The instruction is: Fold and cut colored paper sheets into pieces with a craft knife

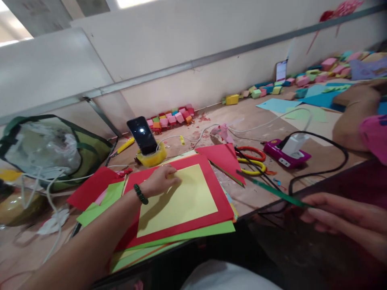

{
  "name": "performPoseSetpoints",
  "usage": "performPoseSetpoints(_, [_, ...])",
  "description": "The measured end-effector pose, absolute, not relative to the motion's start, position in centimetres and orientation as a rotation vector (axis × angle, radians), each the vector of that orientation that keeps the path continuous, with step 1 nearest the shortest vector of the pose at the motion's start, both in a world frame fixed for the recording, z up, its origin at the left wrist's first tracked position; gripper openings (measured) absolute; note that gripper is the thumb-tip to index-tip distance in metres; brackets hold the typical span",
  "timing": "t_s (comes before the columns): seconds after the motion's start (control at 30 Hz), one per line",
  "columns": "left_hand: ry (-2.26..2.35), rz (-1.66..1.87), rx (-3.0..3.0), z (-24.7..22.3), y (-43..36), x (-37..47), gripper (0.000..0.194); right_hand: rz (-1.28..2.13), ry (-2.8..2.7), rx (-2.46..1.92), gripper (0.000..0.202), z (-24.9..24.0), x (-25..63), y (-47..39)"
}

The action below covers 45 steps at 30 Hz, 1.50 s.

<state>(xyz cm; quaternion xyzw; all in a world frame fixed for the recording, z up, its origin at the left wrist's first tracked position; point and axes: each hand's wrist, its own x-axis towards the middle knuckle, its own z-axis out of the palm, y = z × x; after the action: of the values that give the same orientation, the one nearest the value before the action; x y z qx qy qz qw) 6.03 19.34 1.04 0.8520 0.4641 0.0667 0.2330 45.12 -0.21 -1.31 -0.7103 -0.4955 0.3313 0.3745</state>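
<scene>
My left hand (161, 180), with a green bead bracelet on the wrist, is at the upper left of a pale yellow paper sheet (184, 201). Its fingers are bent in and closed at the sheet; the exact grip is partly hidden. Under the yellow sheet lies a larger red paper sheet (216, 189), on a stack with green sheets (208, 230) showing at the front. On the right, my right hand (341, 215) pinches one end of a long thin green tool (279, 194) with a dark tip. The tool points left, over the table edge beside the stack.
Scissors (252, 167) with orange and yellow handles lie behind the tool, near a purple power strip (286, 154) with cables. A phone (142, 135) leans on a yellow tape roll (152, 156). A cutter knife (123, 147) is left. Another person's arm (356, 108) reaches in at right.
</scene>
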Motion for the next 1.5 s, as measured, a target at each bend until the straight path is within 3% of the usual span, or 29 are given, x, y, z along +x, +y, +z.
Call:
performPoseSetpoints(0.13, [1.194,0.288,2.259,0.9,18.2,6.5,0.032,1.289,-1.234,-1.716,0.04,-2.2,44.1,-0.6])
performPoseSetpoints(0.67, [1.143,0.46,2.184,1.4,16.5,6.7,0.03,0.85,-1.517,-1.789,0.046,-1.6,40.2,1.3])
performPoseSetpoints(0.83, [1.162,0.469,2.157,1.4,16.2,6.9,0.031,0.945,-1.404,-1.756,0.061,-1.7,40.3,1.6])
performPoseSetpoints(1.07, [1.2,0.462,2.158,1.4,16.1,6.9,0.035,1.178,-1.203,-1.668,0.06,-2.1,40.3,1.5])
performPoseSetpoints(1.5, [1.195,0.467,2.136,1.1,16.1,6.7,0.038,1.296,-0.921,-1.642,0.051,-2.8,40.1,1.9])
